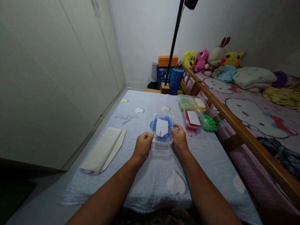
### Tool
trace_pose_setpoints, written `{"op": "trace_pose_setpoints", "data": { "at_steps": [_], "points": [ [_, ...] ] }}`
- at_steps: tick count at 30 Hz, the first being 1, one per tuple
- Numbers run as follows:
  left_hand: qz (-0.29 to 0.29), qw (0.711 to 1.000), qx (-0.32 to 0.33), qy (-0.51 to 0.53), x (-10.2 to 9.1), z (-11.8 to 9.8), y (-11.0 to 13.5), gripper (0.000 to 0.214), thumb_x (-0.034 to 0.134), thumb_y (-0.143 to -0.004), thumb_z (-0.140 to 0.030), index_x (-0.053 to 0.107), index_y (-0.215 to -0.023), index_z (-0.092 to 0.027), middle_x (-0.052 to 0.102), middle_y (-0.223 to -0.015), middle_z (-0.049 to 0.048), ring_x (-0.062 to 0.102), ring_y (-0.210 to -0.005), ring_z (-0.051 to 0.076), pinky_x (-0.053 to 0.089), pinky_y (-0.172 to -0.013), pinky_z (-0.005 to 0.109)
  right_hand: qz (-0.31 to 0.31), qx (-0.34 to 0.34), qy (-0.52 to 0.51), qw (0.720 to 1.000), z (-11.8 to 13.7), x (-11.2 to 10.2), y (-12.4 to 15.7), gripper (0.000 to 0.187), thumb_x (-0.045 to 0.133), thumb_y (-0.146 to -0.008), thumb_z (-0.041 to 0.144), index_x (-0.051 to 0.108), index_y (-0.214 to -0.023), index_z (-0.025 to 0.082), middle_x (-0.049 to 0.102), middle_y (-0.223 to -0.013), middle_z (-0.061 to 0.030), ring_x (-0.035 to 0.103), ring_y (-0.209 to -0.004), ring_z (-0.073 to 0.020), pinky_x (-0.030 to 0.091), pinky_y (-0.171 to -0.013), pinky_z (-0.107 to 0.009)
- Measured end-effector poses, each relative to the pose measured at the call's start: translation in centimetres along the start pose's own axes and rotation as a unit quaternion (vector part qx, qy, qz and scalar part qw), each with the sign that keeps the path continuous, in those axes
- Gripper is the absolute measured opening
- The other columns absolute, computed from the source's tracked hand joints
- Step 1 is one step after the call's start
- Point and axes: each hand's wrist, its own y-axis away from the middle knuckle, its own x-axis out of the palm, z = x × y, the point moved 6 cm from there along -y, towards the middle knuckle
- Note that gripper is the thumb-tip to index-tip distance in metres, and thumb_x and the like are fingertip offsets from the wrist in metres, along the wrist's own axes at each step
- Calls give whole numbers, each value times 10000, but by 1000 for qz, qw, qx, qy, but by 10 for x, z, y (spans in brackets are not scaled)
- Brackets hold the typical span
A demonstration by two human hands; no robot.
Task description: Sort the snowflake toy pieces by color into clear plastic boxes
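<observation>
Between my two hands is a clear plastic container (pixel 162 142) with blue material inside and a white paper card (pixel 162 127) showing on top. My left hand (pixel 143 144) grips its left edge, thumb along the rim. On the opposite side, my right hand (pixel 180 137) pinches the right edge between thumb and fingers. A small bit of blue sticks out at the container's left side. Whether the container rests on the cloth or is slightly raised, I cannot tell.
Several clear containers stand at the table's right: green pieces (pixel 209 122), a red one with a white card (pixel 193 118), and others behind. Folded cream paper or cloth (pixel 104 150) lies left on the blue heart-patterned cloth (pixel 150 187). A wooden bed rail (pixel 234 125) borders the right; a black pole (pixel 174 40) rises behind.
</observation>
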Motion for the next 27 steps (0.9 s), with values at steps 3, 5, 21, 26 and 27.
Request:
{"op": "trace_pose_setpoints", "data": {
  "at_steps": [3,5,21,26,27],
  "points": [
    [7,1000,-15,19,0,3,-1,464,673,-797,-599,490,-601,-221,477,-515,-50,399,-466,95,329,-484,227,0,-11,9,1000,1,1,0,548,839,-716,551,592,-1082,227,566,-568,115,515,-463,-104,383,-447,-205],
    [5,999,-20,27,0,3,-1,474,695,-779,-607,491,-602,-218,482,-514,-51,403,-461,92,334,-481,224,3,-10,7,1000,1,2,0,551,840,-714,555,579,-1080,235,565,-565,117,502,-449,-102,372,-431,-205],
    [-52,992,-10,111,-11,4,-11,535,795,-695,-636,495,-582,-207,486,-501,-52,411,-455,75,333,-475,212,150,35,55,987,4,21,16,793,781,-751,478,454,-1416,194,521,-542,143,455,-408,-95,412,-407,-215],
    [-54,991,-18,121,-10,8,-13,542,811,-685,-644,511,-587,-203,499,-505,-50,417,-450,74,339,-477,213,151,43,31,987,0,22,12,774,795,-744,471,498,-1405,201,541,-549,129,441,-399,-89,393,-399,-217],
    [-53,990,-22,126,-10,9,-14,546,817,-679,-647,513,-591,-201,503,-510,-50,421,-452,73,342,-478,212,150,46,24,987,0,23,12,770,797,-742,469,504,-1401,199,544,-554,128,437,-396,-87,391,-395,-218]
  ]
}}
